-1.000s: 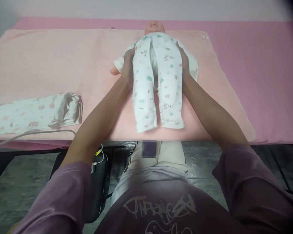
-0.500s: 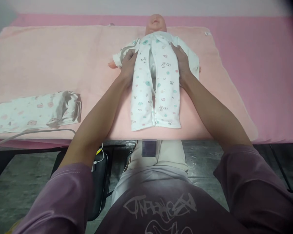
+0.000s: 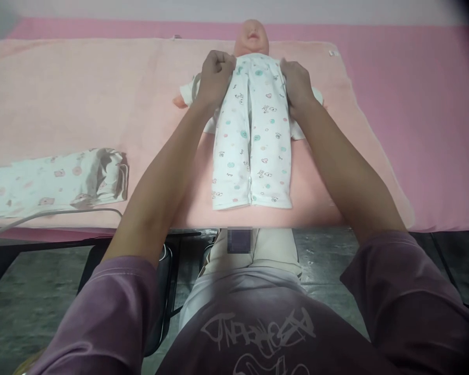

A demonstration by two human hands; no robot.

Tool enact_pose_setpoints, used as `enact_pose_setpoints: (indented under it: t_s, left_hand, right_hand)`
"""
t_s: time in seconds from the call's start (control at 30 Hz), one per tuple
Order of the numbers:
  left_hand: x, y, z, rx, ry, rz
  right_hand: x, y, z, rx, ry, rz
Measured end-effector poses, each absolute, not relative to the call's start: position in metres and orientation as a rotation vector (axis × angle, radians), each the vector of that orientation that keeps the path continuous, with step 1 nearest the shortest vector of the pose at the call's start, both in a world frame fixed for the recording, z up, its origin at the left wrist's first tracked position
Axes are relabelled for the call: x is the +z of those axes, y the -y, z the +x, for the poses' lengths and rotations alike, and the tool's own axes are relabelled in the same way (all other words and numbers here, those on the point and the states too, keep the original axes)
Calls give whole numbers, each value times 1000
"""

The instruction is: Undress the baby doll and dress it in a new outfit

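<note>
A baby doll [image 3: 252, 39] lies on its back on a pink padded mat [image 3: 101, 94], its head at the far side. White printed trousers [image 3: 271, 135] lie over its front, legs pointing toward me and side by side. My left hand [image 3: 218, 78] pinches the upper left corner of the trousers near the doll's neck. At the upper right corner, my right hand [image 3: 297, 86] grips the fabric, its fingertips partly hidden. The doll's white top shows at both sides beneath the trousers, with one small doll hand [image 3: 180, 101] out at the left.
Folded white cloth with pink prints [image 3: 58, 179] lies at the left of the mat. A pale cable [image 3: 62, 211] runs along the mat's near left edge. A black case [image 3: 160, 307] is below the table edge by my left arm.
Both hands have moved up toward the doll's head, from the sides of the trousers to their top corners. The waist is spread wider and the gap between the legs has narrowed.
</note>
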State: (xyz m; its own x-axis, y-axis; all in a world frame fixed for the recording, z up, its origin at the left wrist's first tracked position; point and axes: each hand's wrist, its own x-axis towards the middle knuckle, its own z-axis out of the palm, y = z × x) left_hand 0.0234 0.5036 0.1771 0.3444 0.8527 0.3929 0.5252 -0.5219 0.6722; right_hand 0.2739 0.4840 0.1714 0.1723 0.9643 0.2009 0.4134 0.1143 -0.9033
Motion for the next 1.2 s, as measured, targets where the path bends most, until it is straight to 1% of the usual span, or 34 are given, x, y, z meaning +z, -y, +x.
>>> enact_pose_setpoints:
  t_s: [0.1,0.23,0.3,0.4,0.47,0.53,0.67,0.83,0.9,0.97,1.03,1.1,1.2]
  left_hand:
    - [185,-487,29,1181,-1456,1999]
    - [199,-435,7,1184,-1556,2196]
    - [200,-394,-15,1081,-1517,2288]
    - [191,-334,-47,807,-1568,2304]
    - [183,-307,-62,611,-1551,2333]
    - [179,-292,-68,519,-1543,2361]
    - [185,-292,-65,580,-1680,2310]
    - [192,-328,-61,729,-1970,2022]
    - [191,-345,-62,735,-2074,1904]
    - [189,-360,-66,665,-2138,1831]
    - [188,-371,-71,570,-2128,1823]
    - [187,-378,-78,555,-2044,1798]
    - [184,-383,-87,783,-1813,1597]
  right_hand:
    - [180,-467,276,636,1375,-1512]
    - [209,-391,284,399,1628,-1426]
    - [217,-342,293,295,1808,-1325]
    - [210,-284,313,241,2053,-1360]
    - [197,-265,325,288,2174,-1380]
    - [184,-260,333,318,2241,-1380]
    - [172,-273,333,235,2173,-1449]
    - [166,-302,329,229,1895,-1780]
    - [163,-313,334,156,1785,-1903]
    - [161,-320,343,122,1721,-2000]
    - [161,-324,352,181,1691,-2091]
    - [163,-327,360,263,1672,-2182]
    - [170,-331,371,304,1658,-2298]
